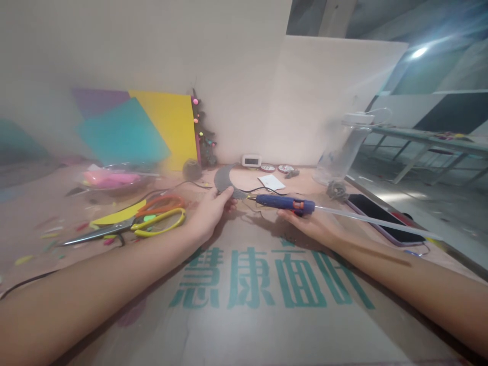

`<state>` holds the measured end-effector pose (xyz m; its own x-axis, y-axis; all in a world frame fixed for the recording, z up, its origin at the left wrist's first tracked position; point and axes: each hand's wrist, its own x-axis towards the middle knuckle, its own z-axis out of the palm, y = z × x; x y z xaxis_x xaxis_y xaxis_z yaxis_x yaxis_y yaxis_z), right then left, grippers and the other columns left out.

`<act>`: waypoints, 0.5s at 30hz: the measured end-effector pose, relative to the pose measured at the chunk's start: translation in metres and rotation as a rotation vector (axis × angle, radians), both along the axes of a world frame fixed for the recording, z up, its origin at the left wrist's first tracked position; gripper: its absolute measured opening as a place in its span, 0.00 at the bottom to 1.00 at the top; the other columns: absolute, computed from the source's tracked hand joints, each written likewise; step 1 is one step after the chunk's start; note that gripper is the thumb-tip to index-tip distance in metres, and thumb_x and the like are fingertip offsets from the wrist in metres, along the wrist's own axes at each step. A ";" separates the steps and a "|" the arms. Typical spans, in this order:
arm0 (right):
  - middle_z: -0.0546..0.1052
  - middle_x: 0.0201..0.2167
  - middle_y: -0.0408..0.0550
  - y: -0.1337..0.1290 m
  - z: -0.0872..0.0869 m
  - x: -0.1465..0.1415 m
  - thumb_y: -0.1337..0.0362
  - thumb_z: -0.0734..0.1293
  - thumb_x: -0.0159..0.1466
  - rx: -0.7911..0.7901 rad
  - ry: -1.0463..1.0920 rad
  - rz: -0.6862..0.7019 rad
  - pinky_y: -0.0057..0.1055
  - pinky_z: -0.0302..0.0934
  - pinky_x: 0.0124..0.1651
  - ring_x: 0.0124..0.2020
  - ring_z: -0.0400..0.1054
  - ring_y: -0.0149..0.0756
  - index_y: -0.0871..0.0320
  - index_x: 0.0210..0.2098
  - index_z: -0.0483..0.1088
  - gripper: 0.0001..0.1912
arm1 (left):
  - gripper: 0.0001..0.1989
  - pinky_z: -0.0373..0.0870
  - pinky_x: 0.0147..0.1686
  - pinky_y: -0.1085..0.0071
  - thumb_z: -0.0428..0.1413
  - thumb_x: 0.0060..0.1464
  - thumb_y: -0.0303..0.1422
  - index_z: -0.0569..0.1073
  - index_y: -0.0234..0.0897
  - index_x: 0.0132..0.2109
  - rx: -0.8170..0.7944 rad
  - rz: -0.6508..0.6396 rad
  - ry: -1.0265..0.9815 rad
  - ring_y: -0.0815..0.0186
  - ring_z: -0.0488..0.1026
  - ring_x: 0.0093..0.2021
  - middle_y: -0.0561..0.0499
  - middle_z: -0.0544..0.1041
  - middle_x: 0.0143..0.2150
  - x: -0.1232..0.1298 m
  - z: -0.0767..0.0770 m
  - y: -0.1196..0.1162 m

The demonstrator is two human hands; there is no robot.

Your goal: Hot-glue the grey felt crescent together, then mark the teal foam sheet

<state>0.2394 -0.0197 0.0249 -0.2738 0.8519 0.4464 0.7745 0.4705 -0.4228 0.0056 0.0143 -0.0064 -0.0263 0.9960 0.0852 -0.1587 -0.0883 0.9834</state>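
from my seat far from the bench i watched both bare hands meet near the middle of the frame; my left hand (217, 208) was closed in a pinch on a grey crescent (224, 179), thumb on the near face and fingers curled behind its lower edge; the crescent stood raised at the centre of the frame, its upper horn pointing up and right, its lower horn toward the glue gun (278, 202); my right hand (301, 216) was closed around that blue gun from below, though the gun's body hid some of the fingers; the nozzle pointed left at the lower horn, and i could not tell whether it touched or sat just beside it; a long translucent glue stick (366, 218) ran out of the gun's back toward the right of the frame; at the left lay scissors (114, 230) with orange and yellow handles, against a yellow scrap (118, 213); at the right a dark-screened phone (385, 218) lay beyond the glue stick, with a clear bottle (339, 152) above it; a small white display device (251, 161) stood at mid-frame, above a white card (271, 182); green characters (249, 277) spread across the lower centre, between my forearms.
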 end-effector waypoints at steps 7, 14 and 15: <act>0.80 0.32 0.50 0.000 -0.003 -0.001 0.52 0.65 0.61 0.022 -0.043 -0.040 0.38 0.70 0.42 0.35 0.75 0.45 0.56 0.35 0.74 0.14 | 0.16 0.64 0.29 0.76 0.60 0.51 0.42 0.70 0.34 0.38 0.003 -0.013 0.010 0.72 0.71 0.27 0.53 0.75 0.28 0.000 0.000 0.000; 0.79 0.30 0.47 -0.002 0.001 -0.005 0.54 0.65 0.60 -0.012 -0.029 -0.043 0.36 0.70 0.39 0.33 0.74 0.43 0.55 0.34 0.74 0.12 | 0.16 0.66 0.29 0.75 0.60 0.50 0.43 0.69 0.33 0.36 -0.015 -0.015 0.025 0.71 0.71 0.27 0.52 0.76 0.28 -0.001 -0.001 -0.001; 0.79 0.29 0.46 -0.003 0.002 -0.005 0.54 0.66 0.60 -0.022 -0.016 -0.037 0.35 0.70 0.38 0.31 0.74 0.42 0.54 0.34 0.75 0.11 | 0.16 0.66 0.30 0.75 0.60 0.51 0.43 0.69 0.33 0.36 -0.014 -0.017 0.027 0.71 0.71 0.27 0.52 0.76 0.28 -0.001 -0.001 -0.001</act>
